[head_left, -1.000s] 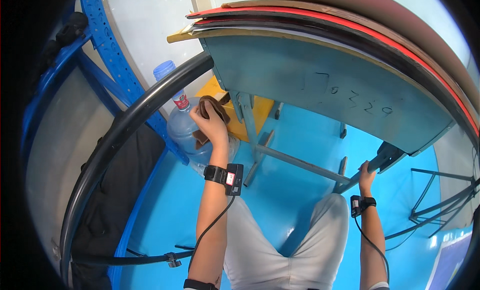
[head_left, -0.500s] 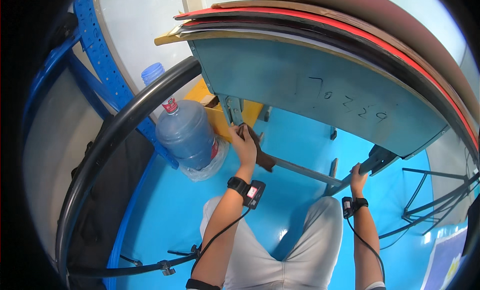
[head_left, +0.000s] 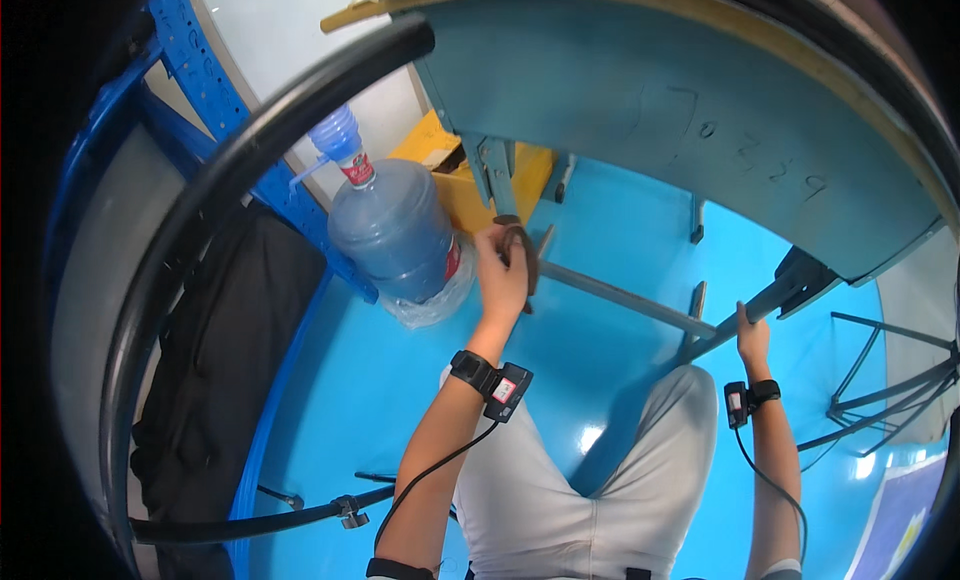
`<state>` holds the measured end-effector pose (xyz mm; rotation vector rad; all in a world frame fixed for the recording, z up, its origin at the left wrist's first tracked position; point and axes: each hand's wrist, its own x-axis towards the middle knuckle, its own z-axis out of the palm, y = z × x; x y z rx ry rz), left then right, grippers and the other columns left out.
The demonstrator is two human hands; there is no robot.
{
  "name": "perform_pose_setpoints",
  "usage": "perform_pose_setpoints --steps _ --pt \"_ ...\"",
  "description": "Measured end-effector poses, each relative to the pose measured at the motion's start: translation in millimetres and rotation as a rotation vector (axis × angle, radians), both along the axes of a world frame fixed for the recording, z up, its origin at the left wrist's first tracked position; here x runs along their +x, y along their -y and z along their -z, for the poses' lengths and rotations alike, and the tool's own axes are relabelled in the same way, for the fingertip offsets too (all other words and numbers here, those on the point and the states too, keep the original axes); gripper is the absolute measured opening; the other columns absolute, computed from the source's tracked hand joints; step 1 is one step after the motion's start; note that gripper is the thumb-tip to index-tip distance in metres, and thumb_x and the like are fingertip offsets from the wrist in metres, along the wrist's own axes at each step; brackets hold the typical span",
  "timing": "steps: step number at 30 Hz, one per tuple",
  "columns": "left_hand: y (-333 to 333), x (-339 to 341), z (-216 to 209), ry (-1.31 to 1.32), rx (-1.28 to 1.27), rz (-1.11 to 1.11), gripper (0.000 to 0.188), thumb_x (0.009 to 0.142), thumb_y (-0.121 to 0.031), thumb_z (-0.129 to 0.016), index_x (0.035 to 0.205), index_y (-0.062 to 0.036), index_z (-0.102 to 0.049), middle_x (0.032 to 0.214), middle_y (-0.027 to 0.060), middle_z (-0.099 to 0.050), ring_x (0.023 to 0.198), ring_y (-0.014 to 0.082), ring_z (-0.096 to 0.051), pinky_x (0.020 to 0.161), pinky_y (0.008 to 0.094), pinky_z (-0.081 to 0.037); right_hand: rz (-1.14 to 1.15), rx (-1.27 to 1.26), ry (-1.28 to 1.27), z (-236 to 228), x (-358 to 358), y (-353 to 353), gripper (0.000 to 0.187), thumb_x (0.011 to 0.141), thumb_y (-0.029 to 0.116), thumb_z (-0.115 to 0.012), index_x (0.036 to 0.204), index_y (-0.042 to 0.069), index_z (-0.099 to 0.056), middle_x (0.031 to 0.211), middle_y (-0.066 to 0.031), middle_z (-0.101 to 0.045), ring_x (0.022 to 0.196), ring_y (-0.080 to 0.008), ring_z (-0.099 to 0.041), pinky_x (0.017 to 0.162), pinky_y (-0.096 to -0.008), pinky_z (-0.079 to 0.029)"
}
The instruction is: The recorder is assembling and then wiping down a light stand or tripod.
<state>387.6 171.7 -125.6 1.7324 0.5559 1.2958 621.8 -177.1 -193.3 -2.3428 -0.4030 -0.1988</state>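
Note:
A desk with a grey-green front panel point(head_left: 600, 100) stands before me on metal legs. My left hand point(head_left: 500, 280) is closed on a brown cloth point(head_left: 529, 260), which is pressed against the desk's left leg point(head_left: 497, 180). Part of the cloth hangs on the right side of that hand. On the other side, my right hand point(head_left: 752, 342) has its fingers around the right leg point(head_left: 768, 302), just below the panel. A metal crossbar point(head_left: 620, 298) runs low between the legs.
Left of the desk stands a large water bottle point(head_left: 390, 230) with a blue pump point(head_left: 335, 130), in front of a yellow box point(head_left: 475, 195). A thick black curved tube point(head_left: 190, 200) arcs across the left. Black stand legs point(head_left: 890, 385) occupy the right, and a blue metal rack point(head_left: 205, 65) the far left.
My left hand has slid lower on the left leg with the cloth, which now hangs closer to the hand. My right hand stays on the right leg. The view has shifted, so the desk appears higher.

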Motion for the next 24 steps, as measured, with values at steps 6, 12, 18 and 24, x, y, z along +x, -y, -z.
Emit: perform_pose_setpoints --steps 6,12,18,24 --pt "28.6 -4.7 28.9 -0.19 0.032 0.16 0.025 0.089 -0.013 -0.055 0.108 -0.0013 -0.043 0.091 0.0211 -0.06 0.084 0.0371 -0.061 0.073 0.0403 -0.047 -0.687 -0.488 -0.119 7.6 -62.6 -41.7 0.042 0.088 0.038 -0.057 0.104 -0.001 -0.061 0.099 -0.0219 -0.062 0.098 -0.0384 -0.057 0.086 -0.0432 -0.045" --pt "50.9 2.7 0.1 -0.228 -0.107 0.277 0.024 0.093 -0.017 -0.051 0.111 -0.0017 -0.046 0.103 0.0177 -0.059 0.097 0.0289 -0.06 0.082 0.0362 -0.046 -1.053 0.215 0.081 -73.3 -110.1 -192.6 0.044 0.09 0.024 -0.057 0.126 0.001 -0.045 0.113 -0.02 -0.058 0.104 -0.0333 -0.058 0.091 -0.04 -0.044" --pt "28.8 -42.2 -11.3 -0.052 -0.392 0.396 0.022 0.093 -0.01 -0.048 0.112 0.0001 -0.054 0.101 0.0136 -0.062 0.092 0.0205 -0.059 0.081 0.0301 -0.045 -1.007 0.431 -0.157 -78.5 -120.9 -259.8 0.021 0.09 0.012 -0.053 0.108 0.001 -0.055 0.093 -0.017 -0.063 0.085 -0.0276 -0.063 0.077 -0.0352 -0.049" --pt "-12.6 -151.9 63.4 -0.804 0.151 -0.049 0.03 0.089 -0.022 -0.054 0.112 -0.0047 -0.059 0.117 0.0167 -0.055 0.11 0.0328 -0.052 0.092 0.0417 -0.042 -0.678 0.61 0.099 -123.4 -61.8 -324.7 0.028 0.088 0.02 -0.056 0.106 -0.001 -0.058 0.092 -0.0167 -0.065 0.086 -0.0346 -0.062 0.078 -0.0413 -0.048"
